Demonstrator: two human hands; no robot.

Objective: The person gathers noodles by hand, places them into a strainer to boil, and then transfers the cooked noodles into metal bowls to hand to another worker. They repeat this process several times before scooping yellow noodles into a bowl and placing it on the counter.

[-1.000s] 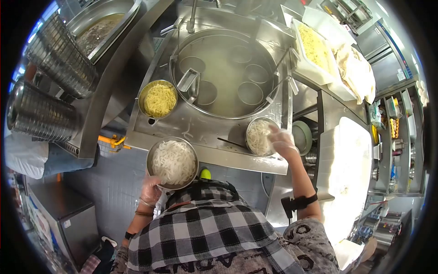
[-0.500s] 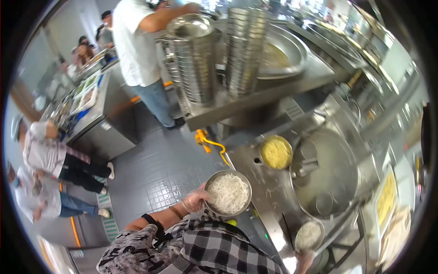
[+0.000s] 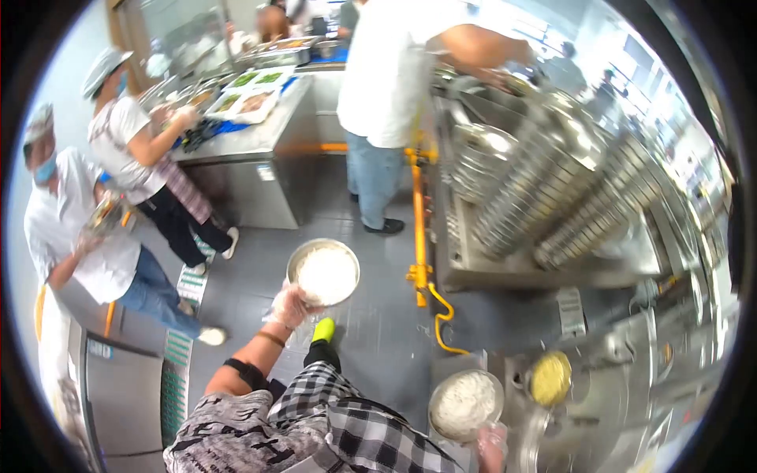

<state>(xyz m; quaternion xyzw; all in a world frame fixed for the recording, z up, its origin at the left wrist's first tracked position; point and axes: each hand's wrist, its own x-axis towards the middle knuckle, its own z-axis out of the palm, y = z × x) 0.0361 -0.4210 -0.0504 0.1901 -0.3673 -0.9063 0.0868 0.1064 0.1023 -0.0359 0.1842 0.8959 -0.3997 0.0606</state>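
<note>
**Fingers of the left hand (image 3: 290, 306) and right hand (image 3: 493, 445) closed on rims**

Left: curled on a first bowl (image 3: 311, 249) of white noodles, above floor (image 3: 386, 307). Right: grips a second bowl (image 3: 433, 407); lift unclear. Change: second bowl shifted along counter (image 3: 512, 394), now near yellow noodles (image 3: 550, 378). Both white portions now in hand; yellow untouched.
</note>
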